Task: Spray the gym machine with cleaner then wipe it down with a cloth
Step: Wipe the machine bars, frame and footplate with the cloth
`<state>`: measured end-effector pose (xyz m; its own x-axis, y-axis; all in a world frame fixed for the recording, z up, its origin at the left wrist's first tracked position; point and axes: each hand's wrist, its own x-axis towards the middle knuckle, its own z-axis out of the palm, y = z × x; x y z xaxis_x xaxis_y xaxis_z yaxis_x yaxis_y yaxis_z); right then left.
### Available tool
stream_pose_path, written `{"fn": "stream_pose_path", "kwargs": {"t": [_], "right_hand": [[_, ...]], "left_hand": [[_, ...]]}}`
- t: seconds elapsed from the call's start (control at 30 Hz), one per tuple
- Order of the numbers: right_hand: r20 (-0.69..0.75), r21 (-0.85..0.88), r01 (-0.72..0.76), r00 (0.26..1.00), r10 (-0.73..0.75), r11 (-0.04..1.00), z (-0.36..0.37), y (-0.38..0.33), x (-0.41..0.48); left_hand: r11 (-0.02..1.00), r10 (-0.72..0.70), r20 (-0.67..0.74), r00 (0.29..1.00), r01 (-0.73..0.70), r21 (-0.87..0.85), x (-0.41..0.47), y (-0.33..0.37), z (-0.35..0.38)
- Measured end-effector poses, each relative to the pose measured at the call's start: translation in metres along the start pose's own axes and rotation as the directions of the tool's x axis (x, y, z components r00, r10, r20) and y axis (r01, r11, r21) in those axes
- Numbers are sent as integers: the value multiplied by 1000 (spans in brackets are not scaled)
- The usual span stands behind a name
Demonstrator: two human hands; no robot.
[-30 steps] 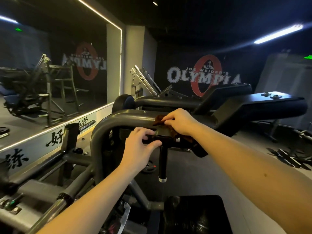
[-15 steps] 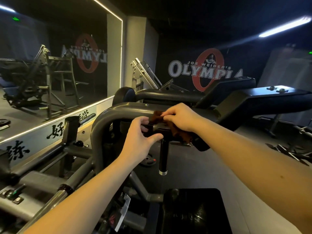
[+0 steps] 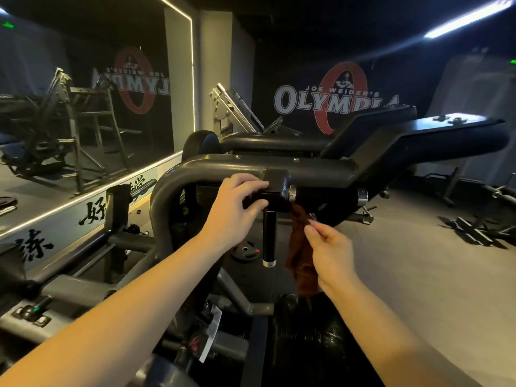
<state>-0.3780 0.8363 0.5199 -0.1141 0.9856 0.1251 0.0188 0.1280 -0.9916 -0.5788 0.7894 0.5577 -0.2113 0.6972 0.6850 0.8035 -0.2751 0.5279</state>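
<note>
The gym machine (image 3: 223, 167) is a dark grey tube frame that curves across the middle of the head view. A black handle bracket sits under it, with a short black grip (image 3: 269, 238) hanging straight down. My left hand (image 3: 233, 210) grips the left end of that bracket. A brown cloth (image 3: 300, 256) hangs from the bracket just right of the grip. My right hand (image 3: 329, 248) pinches the cloth partway down. No spray bottle is in view.
A black seat pad (image 3: 310, 339) lies below my hands. A mirror wall (image 3: 83, 107) runs along the left. Another machine's black pad (image 3: 435, 132) reaches in from the right. A weight plate (image 3: 245, 251) lies on the floor, and bars (image 3: 474, 230) lie at the far right.
My right hand has come off the top of the frame and dropped down to the right, drawing the cloth down so it hangs. My left hand has stayed on the bracket.
</note>
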Motion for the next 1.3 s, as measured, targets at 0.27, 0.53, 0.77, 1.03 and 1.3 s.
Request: {"fn": "stream_pose_path", "kwargs": {"t": [0.27,0.53,0.77,1.03,1.3], "right_hand": [[211,209,5,976,-50,978,58,-13,8],[91,-144,323,945,-313,935,69,19,18],[82,-267,383,923,-375,884,50,44,22],[201,-399,190,973,-116,897,24,85,14],[110,-277,422,907,-407,863,47,27,29]], "left_hand": [[1000,11,46,999,-12,23,5,1,-4],[1000,12,10,1000,-12,7,-1,-2,4],[1000,7,-21,1000,-7,16,-6,-3,11],[1000,-6,-10,1000,6,-27,-9,-1,11],[1000,-5,-34,999,5,-8,-10,-1,13]]}}
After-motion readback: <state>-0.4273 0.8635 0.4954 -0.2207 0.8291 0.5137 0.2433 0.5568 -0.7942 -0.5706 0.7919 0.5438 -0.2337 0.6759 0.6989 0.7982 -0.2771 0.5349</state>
